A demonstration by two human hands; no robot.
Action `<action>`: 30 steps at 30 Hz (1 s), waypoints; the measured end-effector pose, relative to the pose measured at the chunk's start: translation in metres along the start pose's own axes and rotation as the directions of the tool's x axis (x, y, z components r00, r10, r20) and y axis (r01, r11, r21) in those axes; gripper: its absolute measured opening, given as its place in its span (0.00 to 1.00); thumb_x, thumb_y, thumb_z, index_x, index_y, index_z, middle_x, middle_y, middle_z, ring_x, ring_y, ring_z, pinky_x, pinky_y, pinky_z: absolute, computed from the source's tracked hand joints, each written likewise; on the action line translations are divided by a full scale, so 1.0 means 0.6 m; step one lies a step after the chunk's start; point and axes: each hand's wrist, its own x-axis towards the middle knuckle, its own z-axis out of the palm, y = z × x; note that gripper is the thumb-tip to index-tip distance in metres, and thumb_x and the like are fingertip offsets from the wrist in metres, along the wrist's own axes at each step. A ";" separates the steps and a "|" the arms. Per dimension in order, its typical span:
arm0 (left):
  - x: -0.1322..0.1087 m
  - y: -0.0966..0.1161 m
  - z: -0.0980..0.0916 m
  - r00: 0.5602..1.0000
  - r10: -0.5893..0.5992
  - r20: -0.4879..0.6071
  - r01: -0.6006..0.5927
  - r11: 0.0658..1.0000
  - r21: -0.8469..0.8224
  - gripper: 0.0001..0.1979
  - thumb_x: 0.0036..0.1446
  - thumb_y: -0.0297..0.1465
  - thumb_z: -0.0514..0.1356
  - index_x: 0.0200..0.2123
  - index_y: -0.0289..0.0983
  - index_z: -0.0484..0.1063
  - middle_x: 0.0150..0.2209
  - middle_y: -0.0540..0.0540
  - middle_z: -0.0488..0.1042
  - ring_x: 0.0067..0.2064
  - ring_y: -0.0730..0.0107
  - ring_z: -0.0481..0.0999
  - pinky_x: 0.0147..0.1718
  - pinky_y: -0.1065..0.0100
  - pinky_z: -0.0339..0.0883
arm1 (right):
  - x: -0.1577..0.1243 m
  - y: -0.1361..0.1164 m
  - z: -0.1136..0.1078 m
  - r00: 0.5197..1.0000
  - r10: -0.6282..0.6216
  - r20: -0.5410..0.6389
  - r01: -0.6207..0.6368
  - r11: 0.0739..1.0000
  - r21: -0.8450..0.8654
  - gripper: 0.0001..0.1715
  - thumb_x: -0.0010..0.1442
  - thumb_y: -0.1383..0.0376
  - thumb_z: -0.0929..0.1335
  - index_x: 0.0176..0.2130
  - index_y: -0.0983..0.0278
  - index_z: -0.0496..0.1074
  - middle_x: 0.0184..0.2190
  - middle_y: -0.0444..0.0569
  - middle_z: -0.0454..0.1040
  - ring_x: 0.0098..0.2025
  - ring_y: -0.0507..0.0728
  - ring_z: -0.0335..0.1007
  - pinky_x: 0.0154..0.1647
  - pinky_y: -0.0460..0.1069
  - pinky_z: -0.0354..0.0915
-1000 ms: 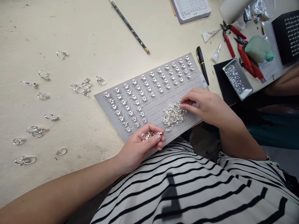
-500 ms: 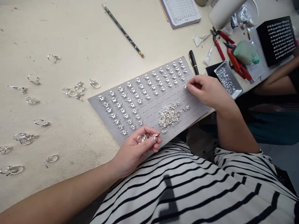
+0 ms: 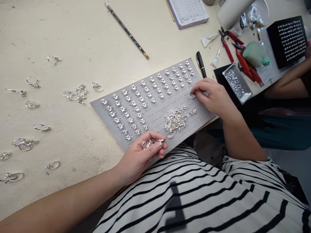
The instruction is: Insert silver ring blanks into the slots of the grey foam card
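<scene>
A grey slotted ring board point(image 3: 155, 111) lies at a slant in front of me, its lower edge by my lap. Rows of silver rings point(image 3: 133, 103) stand in its slots along the far edge and the left end. On its lower middle rests a heap of loose rings point(image 3: 176, 119). My left hand point(image 3: 143, 153) is closed around several silver rings point(image 3: 147, 144), one of them pinched at the fingertips. Over the right part of the board, my right hand point(image 3: 210, 95) pinches a single ring point(image 3: 191, 96) just above the slots.
Loose rings point(image 3: 75, 94) lie scattered on the table at left. Beyond the board are a pencil point(image 3: 127, 30), a form pad point(image 3: 188, 13) and a black pen point(image 3: 201, 64). At right sit a tray of small silver pieces point(image 3: 234, 82), red-handled pliers point(image 3: 227, 50) and a co-worker's arm point(image 3: 289, 79).
My right hand has shifted slightly left and down, and the ring in its fingers now shows its hoop. My left hand stays nearly still with its rings.
</scene>
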 end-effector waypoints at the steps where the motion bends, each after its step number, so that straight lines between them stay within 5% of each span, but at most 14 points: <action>1: 0.000 0.000 0.000 1.000 0.000 -0.002 0.000 1.000 0.000 0.04 0.62 0.32 0.70 0.40 0.39 0.80 0.35 0.49 0.80 0.33 0.81 0.77 0.35 0.79 0.73 | -0.001 -0.001 0.000 1.000 -0.004 -0.001 0.004 1.000 -0.009 0.13 0.68 0.64 0.62 0.41 0.55 0.77 0.48 0.50 0.78 0.51 0.61 0.74 0.54 0.60 0.71; 6: 0.000 -0.001 -0.001 1.000 0.002 0.007 -0.002 1.000 -0.012 0.05 0.62 0.32 0.70 0.39 0.38 0.80 0.34 0.49 0.80 0.33 0.81 0.78 0.35 0.79 0.73 | -0.010 -0.002 -0.010 0.999 -0.034 -0.012 0.034 0.999 0.027 0.14 0.68 0.65 0.63 0.48 0.58 0.75 0.47 0.50 0.78 0.49 0.59 0.75 0.54 0.58 0.72; 10: 0.001 -0.002 -0.003 1.000 0.001 0.024 0.000 1.000 -0.022 0.04 0.62 0.31 0.70 0.40 0.38 0.80 0.35 0.49 0.80 0.33 0.81 0.78 0.35 0.79 0.73 | -0.014 0.007 -0.012 0.988 -0.101 0.120 0.101 0.995 0.011 0.11 0.68 0.62 0.65 0.47 0.57 0.75 0.47 0.49 0.77 0.48 0.59 0.75 0.54 0.58 0.72; 13: 0.002 -0.002 -0.003 1.000 -0.001 0.031 0.002 1.000 -0.029 0.04 0.62 0.31 0.70 0.40 0.38 0.79 0.35 0.50 0.80 0.33 0.81 0.78 0.35 0.80 0.73 | -0.009 0.016 -0.008 0.989 -0.115 0.098 0.117 0.993 -0.012 0.10 0.69 0.60 0.65 0.44 0.58 0.75 0.44 0.49 0.77 0.47 0.59 0.75 0.52 0.57 0.71; 19: 0.003 -0.002 -0.003 1.000 0.012 0.028 -0.011 1.000 -0.020 0.05 0.62 0.32 0.70 0.40 0.38 0.80 0.35 0.49 0.80 0.33 0.81 0.78 0.34 0.79 0.73 | 0.025 0.037 -0.021 0.998 -0.060 -0.020 0.058 0.995 -0.077 0.09 0.70 0.62 0.64 0.45 0.58 0.74 0.46 0.51 0.77 0.48 0.60 0.73 0.53 0.58 0.69; 30: 0.003 -0.002 -0.002 1.000 -0.009 0.008 0.009 1.000 -0.015 0.08 0.60 0.34 0.71 0.40 0.38 0.79 0.34 0.49 0.79 0.32 0.81 0.77 0.34 0.79 0.71 | 0.083 0.055 -0.034 0.998 -0.026 0.057 0.032 0.993 -0.113 0.05 0.68 0.61 0.68 0.40 0.57 0.75 0.40 0.48 0.78 0.44 0.60 0.72 0.48 0.57 0.69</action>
